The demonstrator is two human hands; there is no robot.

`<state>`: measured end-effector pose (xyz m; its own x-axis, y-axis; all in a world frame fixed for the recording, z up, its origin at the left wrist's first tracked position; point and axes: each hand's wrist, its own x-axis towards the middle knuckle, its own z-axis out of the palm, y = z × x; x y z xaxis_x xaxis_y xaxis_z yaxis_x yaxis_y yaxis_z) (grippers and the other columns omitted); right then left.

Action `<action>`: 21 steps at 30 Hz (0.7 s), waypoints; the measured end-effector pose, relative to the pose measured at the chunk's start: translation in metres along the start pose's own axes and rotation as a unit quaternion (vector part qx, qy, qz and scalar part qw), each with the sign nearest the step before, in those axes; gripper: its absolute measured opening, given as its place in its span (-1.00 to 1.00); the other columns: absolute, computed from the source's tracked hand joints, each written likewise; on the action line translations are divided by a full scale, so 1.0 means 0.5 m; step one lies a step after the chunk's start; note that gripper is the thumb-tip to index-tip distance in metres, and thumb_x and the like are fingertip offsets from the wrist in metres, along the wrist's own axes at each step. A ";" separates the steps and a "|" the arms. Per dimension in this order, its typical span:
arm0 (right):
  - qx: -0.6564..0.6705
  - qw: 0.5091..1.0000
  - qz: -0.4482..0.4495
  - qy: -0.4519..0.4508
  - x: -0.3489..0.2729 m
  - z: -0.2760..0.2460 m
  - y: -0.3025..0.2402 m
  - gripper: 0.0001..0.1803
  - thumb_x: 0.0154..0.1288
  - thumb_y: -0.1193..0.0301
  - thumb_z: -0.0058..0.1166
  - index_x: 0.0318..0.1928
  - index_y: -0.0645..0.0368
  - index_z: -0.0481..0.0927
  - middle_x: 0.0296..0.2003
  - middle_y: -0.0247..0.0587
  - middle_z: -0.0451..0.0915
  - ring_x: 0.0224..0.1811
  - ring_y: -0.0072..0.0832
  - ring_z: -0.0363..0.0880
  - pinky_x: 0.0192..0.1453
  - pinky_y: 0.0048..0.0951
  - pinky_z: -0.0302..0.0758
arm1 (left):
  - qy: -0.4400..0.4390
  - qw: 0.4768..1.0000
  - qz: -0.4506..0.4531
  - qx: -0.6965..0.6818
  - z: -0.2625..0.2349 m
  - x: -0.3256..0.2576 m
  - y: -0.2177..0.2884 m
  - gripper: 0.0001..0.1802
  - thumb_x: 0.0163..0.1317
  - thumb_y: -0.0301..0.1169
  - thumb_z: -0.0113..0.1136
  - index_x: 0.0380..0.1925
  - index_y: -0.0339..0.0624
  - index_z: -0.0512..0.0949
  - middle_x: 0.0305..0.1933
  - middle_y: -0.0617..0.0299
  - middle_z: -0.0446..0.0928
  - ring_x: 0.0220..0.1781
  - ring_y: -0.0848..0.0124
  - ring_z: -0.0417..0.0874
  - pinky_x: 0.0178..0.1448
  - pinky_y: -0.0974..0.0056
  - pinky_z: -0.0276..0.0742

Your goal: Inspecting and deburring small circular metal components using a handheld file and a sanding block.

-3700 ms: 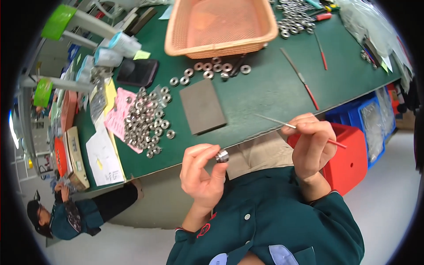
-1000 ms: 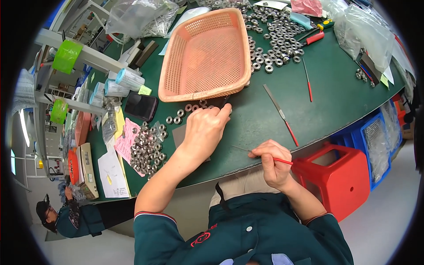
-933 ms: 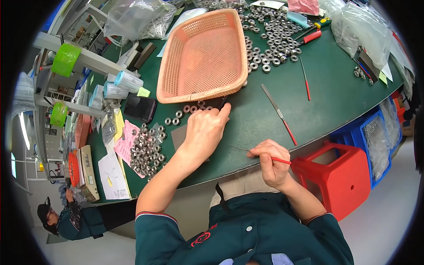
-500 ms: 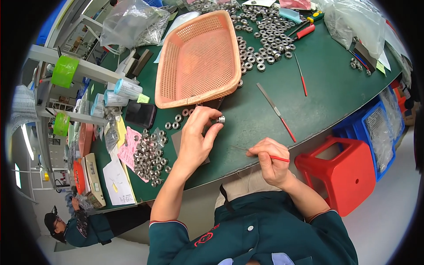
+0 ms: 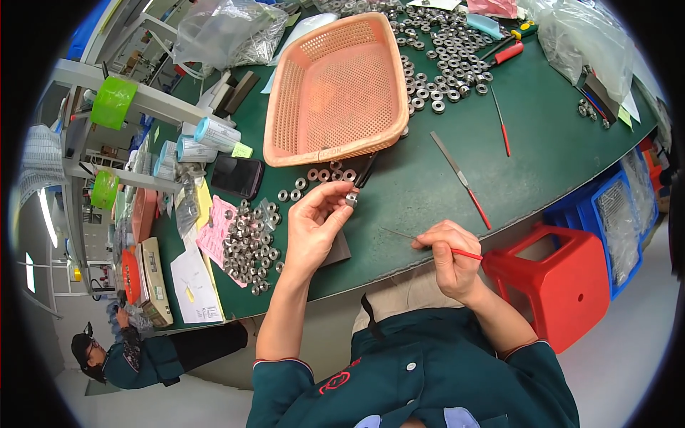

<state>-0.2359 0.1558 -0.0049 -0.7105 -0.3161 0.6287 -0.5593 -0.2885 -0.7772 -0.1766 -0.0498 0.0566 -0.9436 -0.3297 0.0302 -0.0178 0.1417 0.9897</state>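
Over the green table (image 5: pixel 556 135), beside a pink basket (image 5: pixel 335 78), the left hand (image 5: pixel 314 228) pinched a metal ring (image 5: pixel 352 197); the right hand (image 5: pixel 449 257) gripped a thin red-handled file (image 5: pixel 428 244).

Desk (image 5: pixel 542 150): dark green. Basket (image 5: pixel 335 85) on it: salmon-orange, perforated grid pattern. Left of basket: silver-grey rings (image 5: pixel 250 246) on pink paper (image 5: pixel 214 239), black phone (image 5: pixel 237 177). Right of basket: red-handled file (image 5: pixel 460 178). Stool (image 5: pixel 564 282) beyond desk edge: red
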 end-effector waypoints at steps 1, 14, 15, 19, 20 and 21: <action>0.000 1.000 0.000 0.000 0.002 -0.001 -0.001 -0.88 0.27 0.55 -0.03 -0.37 0.32 0.55 -0.53 -0.15 0.61 -0.53 -0.35 0.55 -0.43 -0.45 0.47 | 0.008 1.000 0.012 0.019 0.004 0.000 0.000 -0.72 0.13 -0.67 0.16 -0.11 -0.35 0.54 -0.17 0.27 0.56 -0.22 0.60 0.49 -0.07 0.50 0.44; -0.013 0.998 -0.048 0.035 -0.007 -0.002 0.001 -0.77 0.40 0.44 -0.16 -0.32 0.32 0.52 -0.51 -0.11 0.62 -0.51 -0.35 0.55 -0.38 -0.41 0.49 | -0.035 0.795 0.203 0.570 0.048 -0.015 0.030 -0.75 -0.11 -0.49 0.34 -0.38 -0.21 0.52 -0.40 0.21 0.44 -0.30 0.25 0.44 -0.13 0.21 0.24; -0.026 0.997 -0.056 0.038 -0.007 -0.003 0.004 -0.76 0.41 0.43 -0.16 -0.32 0.33 0.51 -0.51 -0.12 0.62 -0.51 -0.35 0.55 -0.38 -0.41 0.49 | -0.007 0.810 0.232 0.539 0.056 -0.016 0.052 -0.76 -0.11 -0.48 0.34 -0.40 -0.20 0.51 -0.41 0.21 0.42 -0.30 0.25 0.43 -0.13 0.21 0.23; -0.043 0.997 -0.054 0.021 -0.003 -0.003 0.003 -0.71 0.45 0.36 -0.27 -0.29 0.28 0.47 -0.55 -0.10 0.59 -0.56 -0.37 0.53 -0.40 -0.42 0.47 | -0.086 0.808 0.185 0.553 0.059 -0.019 0.029 -0.78 -0.05 -0.42 0.30 -0.37 -0.17 0.51 -0.41 0.26 0.35 -0.23 0.32 0.40 -0.11 0.20 0.21; -0.047 0.997 -0.053 0.021 -0.006 -0.002 0.004 -0.70 0.46 0.35 -0.28 -0.29 0.27 0.47 -0.55 -0.11 0.59 -0.56 -0.38 0.53 -0.40 -0.42 0.46 | -0.095 0.792 0.159 0.582 0.048 -0.032 0.026 -0.74 -0.04 -0.41 0.29 -0.31 -0.19 0.50 -0.37 0.28 0.35 -0.20 0.33 0.39 -0.10 0.20 0.22; -0.052 0.998 -0.044 0.013 -0.003 -0.002 0.005 -0.70 0.46 0.35 -0.28 -0.29 0.27 0.47 -0.55 -0.12 0.59 -0.56 -0.38 0.53 -0.41 -0.43 0.46 | -0.097 0.793 0.159 0.580 0.047 -0.030 0.033 -0.74 -0.04 -0.41 0.29 -0.31 -0.19 0.50 -0.37 0.28 0.35 -0.20 0.33 0.39 -0.10 0.20 0.22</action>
<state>-0.2366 0.1563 -0.0075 -0.6671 -0.2691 0.6947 -0.6606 -0.2174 -0.7186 -0.1707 -0.0206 0.0694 -0.9925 0.0287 0.1190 0.0453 0.9892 0.1392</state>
